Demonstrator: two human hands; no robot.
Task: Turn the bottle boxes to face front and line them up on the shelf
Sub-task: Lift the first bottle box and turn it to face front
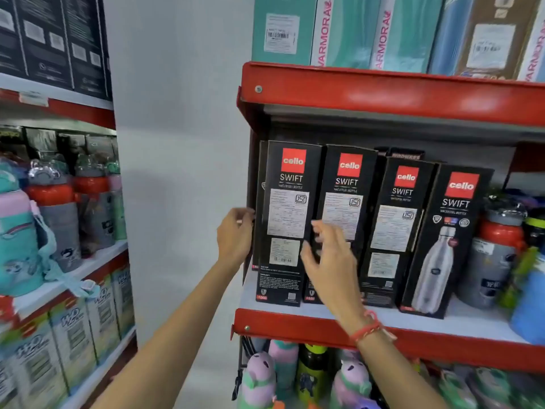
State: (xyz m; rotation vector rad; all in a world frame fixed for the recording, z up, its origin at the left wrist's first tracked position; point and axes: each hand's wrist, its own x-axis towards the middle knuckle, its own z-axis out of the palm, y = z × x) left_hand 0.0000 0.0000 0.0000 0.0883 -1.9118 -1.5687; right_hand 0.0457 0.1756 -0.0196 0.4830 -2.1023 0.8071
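Upright, four black "cello SWIFT" boxes (348,222), both hands (236,234) at leftmost.

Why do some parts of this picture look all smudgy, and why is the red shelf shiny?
Head view: the right hand has smeared fingers, blurred as if by motion; the bottles on the left shelf and the picture's edges look soft. White glare streaks the upper red shelf edge. The wide lens bends the shelves. The leftmost black box stays readable.

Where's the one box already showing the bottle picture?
Head view: the picture-front box stands rightmost in the black row on the middle shelf, beside a red-capped grey bottle.
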